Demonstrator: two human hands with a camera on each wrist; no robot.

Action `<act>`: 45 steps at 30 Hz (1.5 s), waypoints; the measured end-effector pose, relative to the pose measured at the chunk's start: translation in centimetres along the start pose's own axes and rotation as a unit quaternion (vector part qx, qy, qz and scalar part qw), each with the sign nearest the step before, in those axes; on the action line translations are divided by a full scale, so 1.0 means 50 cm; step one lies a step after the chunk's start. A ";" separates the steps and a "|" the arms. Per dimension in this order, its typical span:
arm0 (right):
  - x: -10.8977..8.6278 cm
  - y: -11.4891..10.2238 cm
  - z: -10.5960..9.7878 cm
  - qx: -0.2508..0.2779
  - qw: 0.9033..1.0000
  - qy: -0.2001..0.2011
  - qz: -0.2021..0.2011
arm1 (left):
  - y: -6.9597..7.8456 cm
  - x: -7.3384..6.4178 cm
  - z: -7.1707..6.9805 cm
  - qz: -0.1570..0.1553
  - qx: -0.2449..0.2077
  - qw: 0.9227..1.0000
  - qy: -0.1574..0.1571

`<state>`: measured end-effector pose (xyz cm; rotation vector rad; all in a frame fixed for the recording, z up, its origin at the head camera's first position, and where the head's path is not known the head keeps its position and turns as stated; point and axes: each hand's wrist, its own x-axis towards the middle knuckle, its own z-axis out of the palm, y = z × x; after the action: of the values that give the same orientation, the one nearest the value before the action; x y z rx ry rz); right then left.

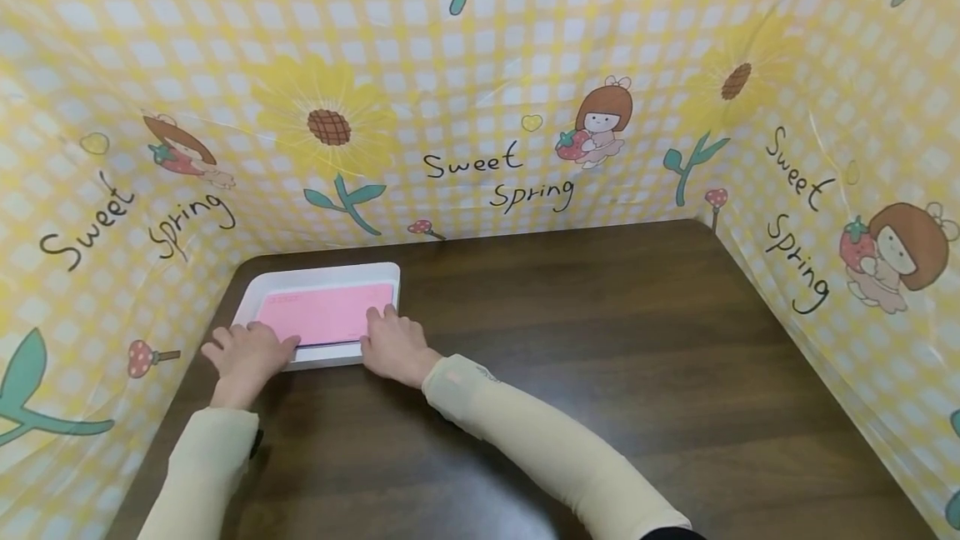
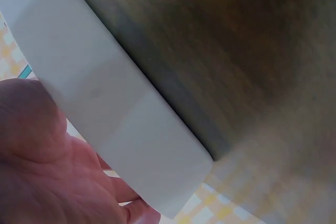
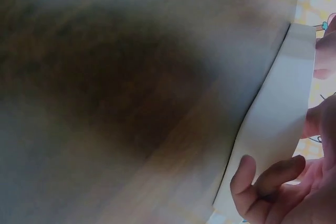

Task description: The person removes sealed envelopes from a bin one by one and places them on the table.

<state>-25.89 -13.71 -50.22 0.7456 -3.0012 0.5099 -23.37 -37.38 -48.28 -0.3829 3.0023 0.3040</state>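
Note:
A flat pink rectangular pad (image 1: 324,315) with small print lies within a shallow white tray (image 1: 322,275) at the table's left back. My left hand (image 1: 249,354) covers the pad's front left corner, its thumb at the front edge and its other fingers spread over the tray's left side. My right hand (image 1: 393,346) grips around the front right corner, fingertips at the pad's right edge. In the left wrist view, the tray's outer wall (image 2: 105,93) hides the left fingertips. Two right fingers (image 3: 244,177) curl outside the tray wall in the right wrist view.
The dark wooden table (image 1: 600,340) extends to the right and front of the tray. A yellow checked cloth (image 1: 480,90) with flowers and printed figures rises along the table's back and both sides. Light sleeves (image 1: 555,448) cover both forearms.

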 end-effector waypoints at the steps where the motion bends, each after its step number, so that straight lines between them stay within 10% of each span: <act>1: 0.000 -0.002 0.000 -0.002 1.000 -0.006 0.004 | 0.002 -0.001 -0.001 0.000 0.000 1.000 0.000; 21: 0.023 -0.030 -0.016 -0.076 0.987 -0.130 0.053 | 0.013 0.009 -0.008 -0.012 -0.014 1.000 -0.013; 45: 0.031 0.013 -0.007 0.047 0.996 -0.078 -0.006 | 0.020 -0.010 0.019 -0.034 0.009 0.999 0.009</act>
<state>-27.60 -13.78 -49.93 0.8474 -3.1320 0.6244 -23.05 -36.13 -48.99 -0.4875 2.9986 0.2700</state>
